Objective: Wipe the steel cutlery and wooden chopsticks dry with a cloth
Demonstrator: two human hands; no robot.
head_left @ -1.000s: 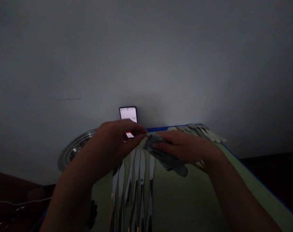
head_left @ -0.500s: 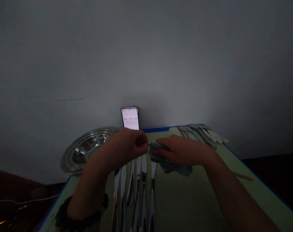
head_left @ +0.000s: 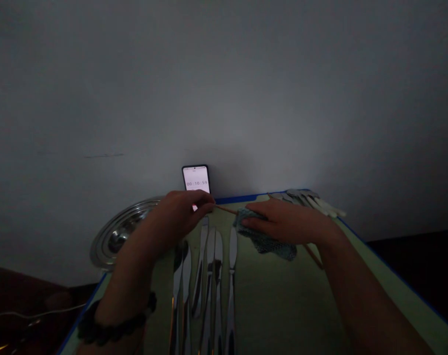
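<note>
My left hand (head_left: 181, 212) is closed in a pinch on one end of a thin wooden stick (head_left: 226, 210). The stick runs to the right, under a blue-grey knitted cloth (head_left: 268, 240), and comes out past my wrist at its far end (head_left: 315, 255). My right hand (head_left: 286, 222) is closed over the cloth and presses it round the stick. Both hands hover over the far part of a pale green table (head_left: 283, 305) with a blue edge. Just below my hands lies a row of several shiny metal knives (head_left: 209, 286).
A phone (head_left: 196, 180) with a lit timer screen leans on the wall behind my hands. A round steel tray (head_left: 116, 234) sits at the table's far left. Several spoons and pale utensils (head_left: 313, 201) lie at the far right corner. The room is dim.
My left hand has drawn the stick out to the left, so more of it shows between my hands. My right hand with the cloth has slid slightly right along it.
</note>
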